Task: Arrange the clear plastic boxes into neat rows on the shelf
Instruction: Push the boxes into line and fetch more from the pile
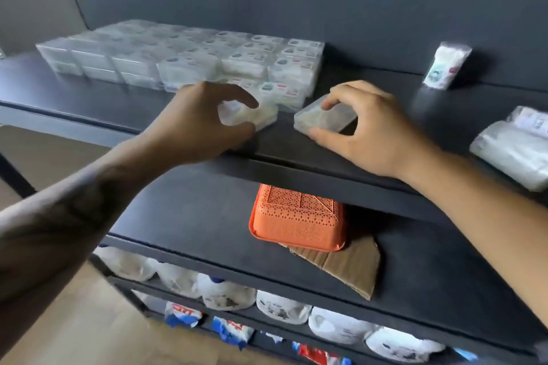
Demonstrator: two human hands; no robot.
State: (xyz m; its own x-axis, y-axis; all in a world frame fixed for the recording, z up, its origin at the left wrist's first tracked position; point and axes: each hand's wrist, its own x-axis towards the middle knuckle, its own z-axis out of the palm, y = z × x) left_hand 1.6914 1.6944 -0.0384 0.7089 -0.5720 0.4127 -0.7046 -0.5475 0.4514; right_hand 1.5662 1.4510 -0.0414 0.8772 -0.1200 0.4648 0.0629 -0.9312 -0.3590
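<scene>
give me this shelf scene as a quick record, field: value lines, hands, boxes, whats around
left hand: left hand grips a clear box at the shelf front
right hand: right hand pinches a tilted clear box
arranged boxes: block of clear boxes in rows, stacked, top shelf
right side: small packet; wrapped bundle
lower shelf: orange basket upside down on cardboard
</scene>
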